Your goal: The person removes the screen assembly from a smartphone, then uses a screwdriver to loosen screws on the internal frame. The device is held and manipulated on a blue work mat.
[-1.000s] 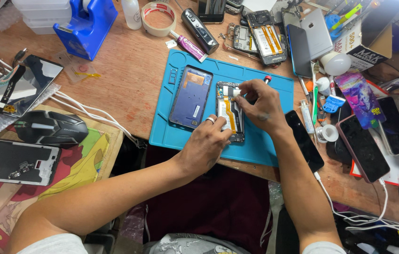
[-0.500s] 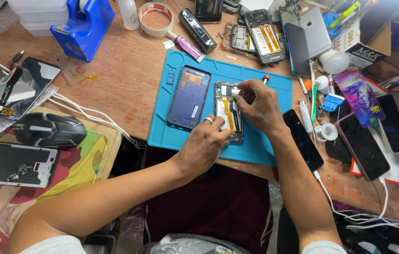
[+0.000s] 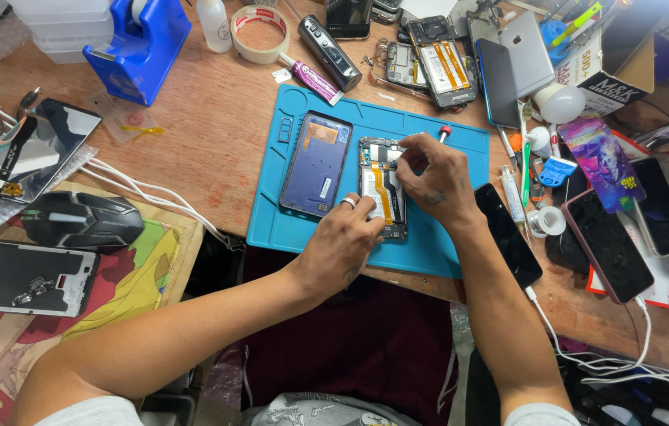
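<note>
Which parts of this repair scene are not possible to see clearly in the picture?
Head view:
- What the right hand pinches: fingertips cover it.
- Lower part of the opened phone: hidden under the left hand.
- Small parts inside the phone: too small.
- Screwdriver: only its red tip shows behind the right hand.

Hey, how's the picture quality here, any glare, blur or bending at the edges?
Head view: sharp at the middle, where the left hand and right hand meet over the opened phone on the blue mat; bright overexposure washes the upper right corner; the wooden desk edges bow outward, showing wide-angle distortion; soft shadows, even light elsewhere.
</note>
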